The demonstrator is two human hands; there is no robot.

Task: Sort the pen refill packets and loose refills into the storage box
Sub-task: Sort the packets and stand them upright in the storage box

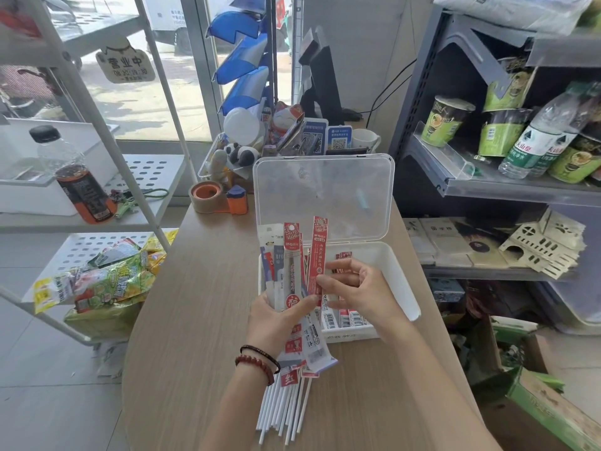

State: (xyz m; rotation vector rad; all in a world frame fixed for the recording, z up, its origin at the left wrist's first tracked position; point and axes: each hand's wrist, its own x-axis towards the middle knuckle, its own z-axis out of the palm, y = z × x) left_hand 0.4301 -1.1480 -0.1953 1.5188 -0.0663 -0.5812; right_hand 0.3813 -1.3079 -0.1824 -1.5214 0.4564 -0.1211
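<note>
Through my head camera, my left hand (pixel 276 317) grips a fanned bunch of refill packets (pixel 287 265), held upright over the near left corner of the storage box (pixel 401 284), with my thumb curled across them. My right hand (pixel 357 288) pinches one red packet (pixel 317 255) at the bunch's right edge. Inside the box lie other packets (pixel 349 317), its lid (pixel 325 190) stands open, and loose refills (pixel 279 415) lie on the worktop (pixel 195 320) under my left wrist.

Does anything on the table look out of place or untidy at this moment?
Yes. The loose white refills seem to lie splayed on the table, outside the storage box, crossing each other at uneven angles.
</note>
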